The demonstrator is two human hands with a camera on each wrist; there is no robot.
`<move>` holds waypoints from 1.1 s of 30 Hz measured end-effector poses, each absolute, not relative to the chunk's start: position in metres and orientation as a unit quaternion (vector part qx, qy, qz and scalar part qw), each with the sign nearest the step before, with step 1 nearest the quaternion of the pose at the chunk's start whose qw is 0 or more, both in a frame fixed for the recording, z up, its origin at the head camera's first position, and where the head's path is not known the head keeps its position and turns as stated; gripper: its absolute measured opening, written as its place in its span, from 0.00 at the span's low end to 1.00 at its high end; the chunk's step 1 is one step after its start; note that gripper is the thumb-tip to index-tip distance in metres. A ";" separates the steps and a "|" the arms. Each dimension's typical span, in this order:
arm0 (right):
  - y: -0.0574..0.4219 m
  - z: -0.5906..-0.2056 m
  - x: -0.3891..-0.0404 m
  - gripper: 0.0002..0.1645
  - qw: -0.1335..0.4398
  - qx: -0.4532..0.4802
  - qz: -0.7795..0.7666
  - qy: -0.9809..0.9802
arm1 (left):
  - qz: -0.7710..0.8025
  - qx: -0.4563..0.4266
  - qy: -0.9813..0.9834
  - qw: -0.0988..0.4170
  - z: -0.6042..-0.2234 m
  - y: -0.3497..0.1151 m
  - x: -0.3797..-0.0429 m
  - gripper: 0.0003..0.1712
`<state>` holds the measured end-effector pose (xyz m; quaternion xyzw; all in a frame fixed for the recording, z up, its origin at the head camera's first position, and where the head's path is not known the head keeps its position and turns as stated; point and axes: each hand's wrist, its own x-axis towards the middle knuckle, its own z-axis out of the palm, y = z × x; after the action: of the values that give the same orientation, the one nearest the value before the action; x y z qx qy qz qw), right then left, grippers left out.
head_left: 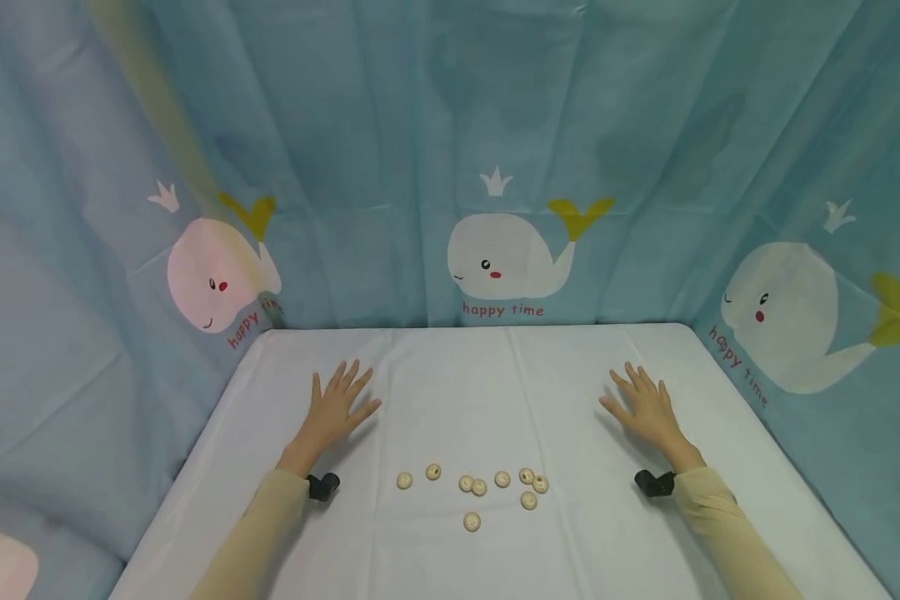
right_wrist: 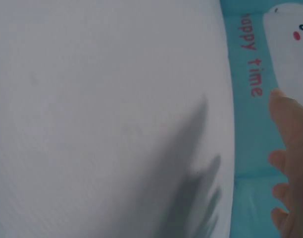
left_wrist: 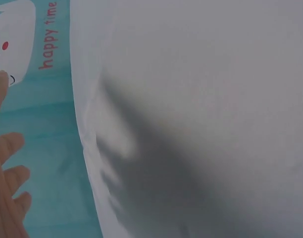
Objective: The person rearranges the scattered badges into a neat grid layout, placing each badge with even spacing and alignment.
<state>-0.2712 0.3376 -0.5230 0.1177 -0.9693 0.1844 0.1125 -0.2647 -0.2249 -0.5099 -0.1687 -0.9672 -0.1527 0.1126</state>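
Note:
Several small round cream-coloured pieces, like buttons or wooden discs, lie scattered near the table's front middle; among them are a leftmost disc (head_left: 404, 481), a front disc (head_left: 472, 522) and a right-hand disc (head_left: 540, 484). Small dark marks show on some, too small to read. My left hand (head_left: 333, 411) hovers over the table left of the discs, fingers spread, holding nothing. To their right my right hand (head_left: 647, 412) is likewise spread and holds nothing. Both wrist views show fingers at the edge and a hand's shadow on the cloth.
A white cloth covers the table (head_left: 450, 392). Blue curtains (head_left: 390, 167) with whale prints stand along its back and sides. Black wrist cameras sit at the left wrist (head_left: 324, 487) and the right wrist (head_left: 654, 483), just above the cloth.

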 end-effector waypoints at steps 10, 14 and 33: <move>0.325 -0.536 -0.255 0.36 0.141 0.142 0.205 -0.958 | -0.159 -0.170 -0.966 0.111 -0.519 -0.211 -0.242 0.36; 0.316 -0.539 -0.246 0.34 0.146 0.150 0.224 -0.952 | -0.159 -0.187 -0.963 0.112 -0.521 -0.207 -0.234 0.34; 0.272 -0.543 -0.213 0.22 0.201 0.228 0.233 -0.924 | -0.206 -0.263 -0.939 0.085 -0.524 -0.190 -0.193 0.24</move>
<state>-0.2131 0.2718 -0.5427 0.2277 -0.9236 0.2334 0.2014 -0.1929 -0.1896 -0.5243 -0.2625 -0.9389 -0.2058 0.0852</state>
